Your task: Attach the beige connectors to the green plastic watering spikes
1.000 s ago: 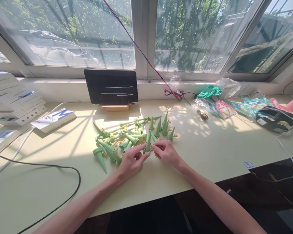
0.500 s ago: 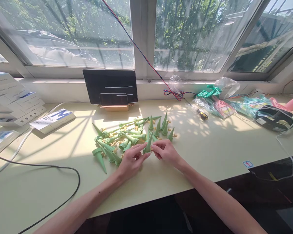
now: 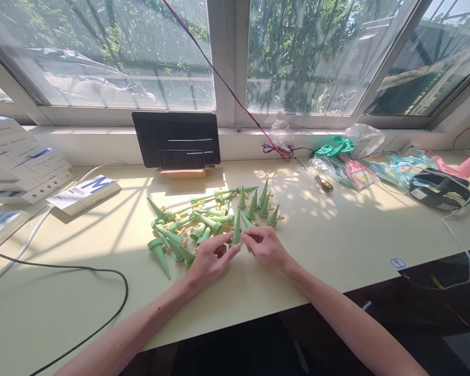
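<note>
Between thumb and fingers, my left hand (image 3: 211, 259) grips a green plastic watering spike (image 3: 237, 231) low down, with its point upward. My right hand (image 3: 267, 248) pinches at the right side of the spike's base, on its small yellowish valve, which the fingertips mostly hide. Just behind the hands stand several more green spikes (image 3: 252, 204), points up, with yellowish valves at their sides. Left of them lies a loose pile of green spikes (image 3: 173, 233) with similar valves. One spike (image 3: 159, 257) points toward the front edge.
A tablet (image 3: 176, 133) with a phone (image 3: 182, 158) before it stands at the back. White boxes (image 3: 21, 156) are stacked left, near a black cable (image 3: 102, 269). A screwdriver (image 3: 325, 184), plastic bags (image 3: 360, 169) and a black strap-like item (image 3: 438, 190) lie right.
The held spike has tipped from leaning right to nearly upright, its point shifting left. Both hands stay in almost the same place; the pile has not moved.
</note>
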Action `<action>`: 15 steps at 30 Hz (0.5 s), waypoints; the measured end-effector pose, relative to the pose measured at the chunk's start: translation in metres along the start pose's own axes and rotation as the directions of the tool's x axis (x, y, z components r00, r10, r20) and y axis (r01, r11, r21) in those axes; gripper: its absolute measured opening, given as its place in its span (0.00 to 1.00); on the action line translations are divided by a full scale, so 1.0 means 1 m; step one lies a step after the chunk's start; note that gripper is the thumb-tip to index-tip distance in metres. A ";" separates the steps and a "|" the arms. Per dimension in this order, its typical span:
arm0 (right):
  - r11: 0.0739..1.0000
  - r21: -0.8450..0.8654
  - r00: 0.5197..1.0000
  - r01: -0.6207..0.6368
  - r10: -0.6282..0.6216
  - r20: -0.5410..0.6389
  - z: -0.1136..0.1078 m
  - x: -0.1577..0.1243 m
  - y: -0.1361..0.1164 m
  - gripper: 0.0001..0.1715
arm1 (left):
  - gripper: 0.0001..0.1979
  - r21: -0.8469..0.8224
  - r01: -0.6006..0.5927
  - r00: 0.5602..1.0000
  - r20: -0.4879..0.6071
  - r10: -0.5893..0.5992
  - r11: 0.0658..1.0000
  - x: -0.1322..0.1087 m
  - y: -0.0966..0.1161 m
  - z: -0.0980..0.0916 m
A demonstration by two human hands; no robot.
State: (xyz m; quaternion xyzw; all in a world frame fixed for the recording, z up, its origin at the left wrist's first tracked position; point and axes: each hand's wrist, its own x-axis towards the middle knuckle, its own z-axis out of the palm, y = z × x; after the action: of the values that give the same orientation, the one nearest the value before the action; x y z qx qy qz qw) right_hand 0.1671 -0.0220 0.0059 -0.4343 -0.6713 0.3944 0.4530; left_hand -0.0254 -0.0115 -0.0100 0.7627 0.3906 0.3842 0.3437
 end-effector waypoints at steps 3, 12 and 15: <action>0.997 0.052 0.999 -0.049 0.048 0.019 -0.001 0.000 0.000 0.19 | 0.17 -0.002 0.009 1.000 0.001 -0.009 1.000 0.000 -0.001 0.000; 0.990 0.110 0.996 -0.083 0.079 0.040 -0.002 0.000 -0.001 0.19 | 0.19 -0.014 0.004 1.000 0.003 -0.004 1.000 0.001 0.002 0.000; 0.998 0.054 0.999 -0.039 0.038 0.017 -0.001 -0.001 -0.001 0.21 | 0.18 -0.020 0.017 1.000 0.023 -0.017 1.000 0.002 0.005 -0.001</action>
State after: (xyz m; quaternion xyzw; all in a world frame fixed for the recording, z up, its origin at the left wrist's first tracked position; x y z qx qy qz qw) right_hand 0.1679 -0.0229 0.0073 -0.4315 -0.6553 0.4246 0.4517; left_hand -0.0238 -0.0123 -0.0046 0.7602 0.3894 0.3765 0.3588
